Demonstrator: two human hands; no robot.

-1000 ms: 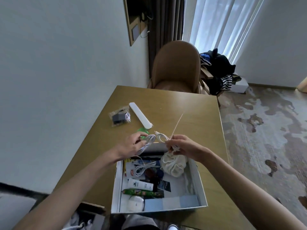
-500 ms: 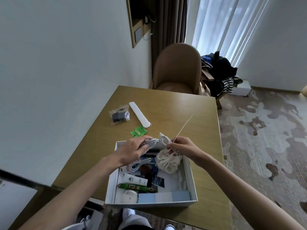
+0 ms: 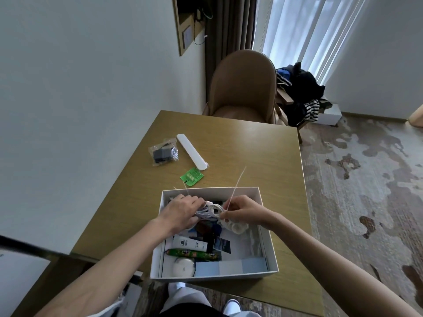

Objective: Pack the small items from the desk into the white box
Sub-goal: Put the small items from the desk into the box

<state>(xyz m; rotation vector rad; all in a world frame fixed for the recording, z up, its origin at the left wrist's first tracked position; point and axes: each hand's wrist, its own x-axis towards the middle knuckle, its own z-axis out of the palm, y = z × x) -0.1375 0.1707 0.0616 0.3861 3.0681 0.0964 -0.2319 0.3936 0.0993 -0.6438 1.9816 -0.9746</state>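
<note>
The white box (image 3: 270, 252) sits on the wooden desk (image 3: 251, 152) near its front edge. Both hands are inside its far end, holding a coiled white cable (image 3: 211, 210). My left hand (image 3: 183, 212) grips the coil from the left. My right hand (image 3: 240, 209) pinches it from the right, with a thin tie strand (image 3: 238, 184) sticking up. Inside the box lie a white tube (image 3: 190, 243), a green snack stick (image 3: 194, 253), a white round case (image 3: 183, 267) and a cream cloth bundle (image 3: 238, 227). On the desk remain a green sachet (image 3: 191, 176), a long white case (image 3: 191, 152) and a bagged dark adapter (image 3: 163, 152).
A tan chair (image 3: 242, 88) stands at the desk's far end. Clothes are piled on a wooden stand (image 3: 299, 92) to its right. The wall runs along the desk's left side, and patterned carpet (image 3: 366, 179) lies to the right.
Both hands have lowered the coiled cable from above the box's far rim down into the box. The view has tilted further down over the box.
</note>
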